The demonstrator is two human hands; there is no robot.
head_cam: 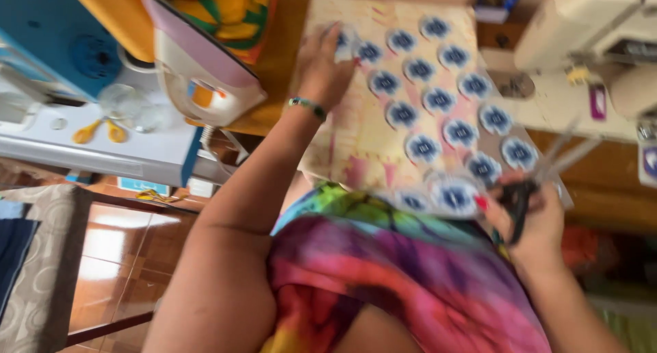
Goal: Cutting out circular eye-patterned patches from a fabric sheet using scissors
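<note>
Blue-and-white round patches (421, 70) lie in rows on a pale yellow cloth with pink streaks (356, 134), spread over the wooden table (274, 72); the left hand (325, 65) lies flat, fingers spread, on the cloth's far left corner, its fingertips touching one patch there; a green beaded bracelet (308, 106) circles that wrist. Nearer the body, the right hand (530, 219) is clamped on the black handles of a pair of scissors (547, 168), whose grey blades point up and away over the cloth's right edge; motion blur hides whether the blades stand apart or together; just beside this hand, at the cloth's near edge, lies one larger patch (453, 197). The two hands are well apart, at opposite corners of the cloth. Left of the cloth a pink-and-white iron (198, 72) stands on the table, with orange and green printed fabric (226, 10) behind it; further left, yellow-handled scissors (99, 130) rest on a white surface (102, 154) near a blue machine (48, 31). At the right stands a cream sewing machine (582, 45). A tie-dyed garment (410, 271) fills the foreground.
</note>
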